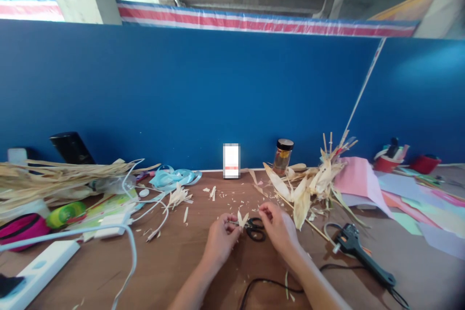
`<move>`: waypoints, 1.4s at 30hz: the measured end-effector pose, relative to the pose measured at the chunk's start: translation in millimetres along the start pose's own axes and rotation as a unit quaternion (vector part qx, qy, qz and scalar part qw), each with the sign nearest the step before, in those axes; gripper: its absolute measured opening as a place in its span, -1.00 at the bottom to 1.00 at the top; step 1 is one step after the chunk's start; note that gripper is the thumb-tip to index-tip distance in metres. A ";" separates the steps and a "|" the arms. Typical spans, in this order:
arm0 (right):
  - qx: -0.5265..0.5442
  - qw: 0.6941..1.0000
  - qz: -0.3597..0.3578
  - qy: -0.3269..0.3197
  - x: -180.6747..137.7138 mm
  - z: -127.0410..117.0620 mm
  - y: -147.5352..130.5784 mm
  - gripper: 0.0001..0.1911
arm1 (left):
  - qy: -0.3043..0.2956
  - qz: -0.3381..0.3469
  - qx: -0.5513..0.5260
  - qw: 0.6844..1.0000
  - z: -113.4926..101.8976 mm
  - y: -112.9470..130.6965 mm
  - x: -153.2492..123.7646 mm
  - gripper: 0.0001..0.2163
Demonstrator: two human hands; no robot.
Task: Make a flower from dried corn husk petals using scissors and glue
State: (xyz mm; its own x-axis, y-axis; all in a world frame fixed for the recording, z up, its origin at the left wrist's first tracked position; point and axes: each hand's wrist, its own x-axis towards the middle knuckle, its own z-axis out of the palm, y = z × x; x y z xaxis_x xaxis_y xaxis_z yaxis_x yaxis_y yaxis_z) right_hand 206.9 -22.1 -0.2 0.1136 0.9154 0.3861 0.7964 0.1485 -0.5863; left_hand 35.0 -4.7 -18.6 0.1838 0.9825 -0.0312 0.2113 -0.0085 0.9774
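My left hand [221, 238] is closed in a pinch on a small pale piece of dried husk [241, 218], held just above the brown table [174, 261]. My right hand [278, 226] is closed too, fingers curled beside the husk piece and over the black-handled scissors [255, 229] that lie between both hands. Whether the right hand grips the scissors or only touches the husk I cannot tell. Small husk scraps are scattered around the hands.
A pile of dried husks and sticks [308, 181] lies right of centre, beside a small jar [283, 155]. A black glue gun [354, 247] with its cord lies at right, coloured paper [399, 198] beyond. Long dried leaves [54, 174], blue ribbon [174, 178], white cables and power strip [39, 271] occupy the left. A blue partition [203, 97] stands behind.
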 end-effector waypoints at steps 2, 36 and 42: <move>0.019 0.999 -0.021 0.023 -1.0 -1.9 -7.1 -0.85 | 0.000 0.004 0.048 0.999 1.5 0.0 -1.0 -0.86; -0.037 0.988 -0.094 -0.115 -7.3 -6.6 -25.1 -0.82 | 0.009 0.080 0.349 0.934 -32.0 17.9 -3.2 -0.77; 0.050 0.996 -0.059 -0.044 9.0 -34.4 -29.0 -0.79 | 0.041 0.077 0.382 0.920 -29.9 20.8 -4.7 -0.75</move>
State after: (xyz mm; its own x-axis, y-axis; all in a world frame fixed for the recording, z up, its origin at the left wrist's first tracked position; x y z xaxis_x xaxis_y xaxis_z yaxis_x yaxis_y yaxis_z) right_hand 205.4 -31.0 44.8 -0.0342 0.9181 0.3948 0.7371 0.2899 -0.6104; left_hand 9.8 -4.0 8.2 0.2015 0.9693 0.1410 0.8075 -0.2459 0.5361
